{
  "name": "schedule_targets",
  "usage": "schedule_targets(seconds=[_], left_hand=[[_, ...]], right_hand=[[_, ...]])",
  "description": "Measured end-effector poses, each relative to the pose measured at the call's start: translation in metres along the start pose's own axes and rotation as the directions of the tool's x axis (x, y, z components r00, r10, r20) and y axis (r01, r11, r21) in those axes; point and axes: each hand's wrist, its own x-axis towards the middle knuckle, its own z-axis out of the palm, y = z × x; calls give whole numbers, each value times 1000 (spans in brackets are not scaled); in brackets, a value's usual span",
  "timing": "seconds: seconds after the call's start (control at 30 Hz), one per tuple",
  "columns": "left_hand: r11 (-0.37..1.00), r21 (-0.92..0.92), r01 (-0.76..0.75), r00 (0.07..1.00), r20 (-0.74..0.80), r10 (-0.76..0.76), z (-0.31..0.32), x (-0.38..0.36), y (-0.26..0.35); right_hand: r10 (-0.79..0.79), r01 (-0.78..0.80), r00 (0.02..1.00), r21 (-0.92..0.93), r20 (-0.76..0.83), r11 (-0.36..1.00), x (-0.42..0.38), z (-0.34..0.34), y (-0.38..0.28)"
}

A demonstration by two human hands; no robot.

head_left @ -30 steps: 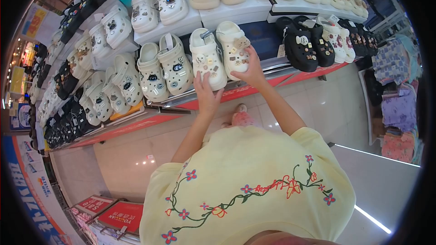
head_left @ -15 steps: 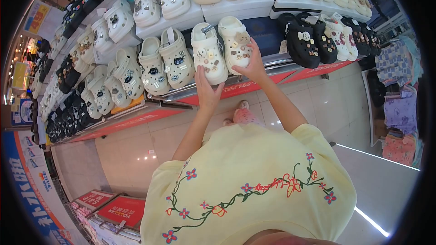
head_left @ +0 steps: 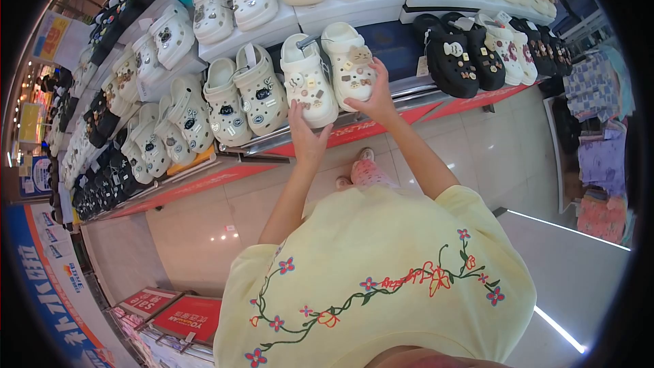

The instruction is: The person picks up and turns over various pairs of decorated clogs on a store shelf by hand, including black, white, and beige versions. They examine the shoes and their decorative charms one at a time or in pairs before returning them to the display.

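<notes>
Hands (head_left: 310,138) (head_left: 377,101) seemingly on white clogs (head_left: 330,76)

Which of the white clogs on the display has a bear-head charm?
The white clog under the right hand; the neighbouring clog at the left hand lacks one.

Packed shoe rack, open floor below

Clogs sit edge to edge: the beige pair (head_left: 242,92) crowds the white clogs (head_left: 330,75) at nine o'clock, the black clogs (head_left: 453,54) stand near at three o'clock. Toward six o'clock, the tiled floor (head_left: 477,157) leaves the hands room.
</notes>
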Motion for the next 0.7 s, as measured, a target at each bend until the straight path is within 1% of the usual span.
schedule_targets(seconds=[0.03,0.13,0.23,0.33,0.43,0.47,0.53,0.57,0.6,0.63,0.67,0.7], left_hand=[[1000,-8,-2,1000,-8,2,1,0,-1],[1000,-6,-20,999,-34,20,3,-1,-2],[999,-30,-11,1000,-28,10,2,-1,-3],[998,-54,20,1000,-8,-20,4,-2,-5],[999,-43,-5,1000,-7,5,4,-1,-4],[999,-35,3,1000,-3,-3,4,-2,-2],[1000,-10,24,1000,-6,-24,2,-1,7],[999,35,23,998,-57,-21,3,-2,14],[996,82,24,994,-111,-15,4,-3,22],[991,130,28,986,-165,-6,6,-1,33],[993,115,-23,976,-214,47,9,3,51],[996,57,-72,981,-176,81,16,6,64]], right_hand=[[7,-6,1000,18,-13,1000,-1,1,1],[93,-95,994,41,61,995,-6,-4,-5],[178,-182,979,41,96,982,-14,-10,-17],[106,-107,994,36,28,994,-34,-9,-5],[127,-132,985,35,114,991,-49,-43,-5],[131,-133,990,34,43,991,-55,-58,-10],[176,-176,984,-6,-6,984,-57,-101,-10],[113,-123,981,-53,-159,991,-54,-121,1],[91,-147,943,-154,-321,977,-51,-143,14],[81,-153,881,-120,-466,981,-41,-168,21],[82,-184,818,-124,-569,975,-33,-196,26],[102,-210,729,-79,-677,975,-25,-222,34]])
